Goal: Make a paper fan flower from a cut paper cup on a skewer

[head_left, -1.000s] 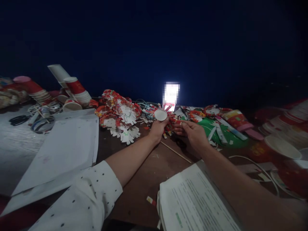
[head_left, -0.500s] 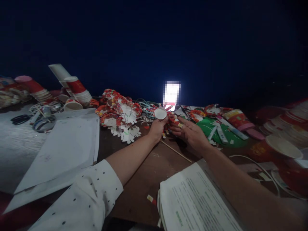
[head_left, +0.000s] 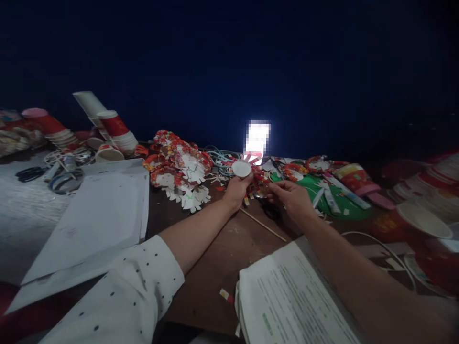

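White cut cup [head_left: 241,168] | rnd end/axis twd cam | strips [head_left: 261,179] splayed

Hands [head_left: 234,192] at cut paper cup [head_left: 241,168], thin stick [head_left: 264,225] nearby, printed pages [head_left: 283,294]

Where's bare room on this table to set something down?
The brown table is bare between the left forearm, stick and printed paper, apart from a small scrap. The white sheet is mostly bare. Around the left hand and right hand it is crowded with cut pieces, cups farther out.

Stick [head_left: 263,224] on table [head_left: 208,258], before paper cup [head_left: 242,168]
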Action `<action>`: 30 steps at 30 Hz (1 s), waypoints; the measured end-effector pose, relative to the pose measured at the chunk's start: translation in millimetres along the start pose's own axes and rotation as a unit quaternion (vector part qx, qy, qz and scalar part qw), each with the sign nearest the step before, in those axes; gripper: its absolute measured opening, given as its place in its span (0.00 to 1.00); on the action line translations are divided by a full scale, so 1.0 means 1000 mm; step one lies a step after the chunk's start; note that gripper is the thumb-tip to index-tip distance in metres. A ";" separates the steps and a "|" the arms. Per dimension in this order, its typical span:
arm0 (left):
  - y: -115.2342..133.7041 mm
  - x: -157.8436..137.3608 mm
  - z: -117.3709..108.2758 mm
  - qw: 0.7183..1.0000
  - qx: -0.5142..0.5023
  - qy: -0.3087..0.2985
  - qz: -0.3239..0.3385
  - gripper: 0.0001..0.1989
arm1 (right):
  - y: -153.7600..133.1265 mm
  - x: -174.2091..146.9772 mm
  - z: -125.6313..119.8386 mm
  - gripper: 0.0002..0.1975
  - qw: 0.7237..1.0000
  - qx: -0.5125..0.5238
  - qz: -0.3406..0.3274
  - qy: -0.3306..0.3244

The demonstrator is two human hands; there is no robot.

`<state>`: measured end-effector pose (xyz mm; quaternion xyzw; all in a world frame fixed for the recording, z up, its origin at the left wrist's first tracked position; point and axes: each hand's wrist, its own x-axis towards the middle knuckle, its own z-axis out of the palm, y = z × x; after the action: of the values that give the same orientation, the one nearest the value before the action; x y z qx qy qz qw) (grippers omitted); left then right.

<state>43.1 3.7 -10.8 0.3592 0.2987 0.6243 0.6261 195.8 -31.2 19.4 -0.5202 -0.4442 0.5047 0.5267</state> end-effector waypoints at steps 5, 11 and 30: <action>0.002 0.003 -0.002 1.000 -0.015 0.007 -0.003 0.17 | 0.001 -0.001 0.002 0.11 1.000 0.007 0.000 -0.010; 0.002 0.005 -0.004 1.000 -0.008 0.010 0.018 0.21 | -0.007 -0.006 0.005 0.05 0.999 0.017 0.033 -0.037; 0.007 0.003 -0.003 0.999 -0.029 -0.010 -0.035 0.19 | -0.005 0.002 -0.007 0.14 0.999 0.001 0.032 -0.032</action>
<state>37.1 6.8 -6.2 0.3360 0.2866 0.6071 0.6607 203.1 -29.8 23.7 -0.5172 -0.4436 0.5381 0.4962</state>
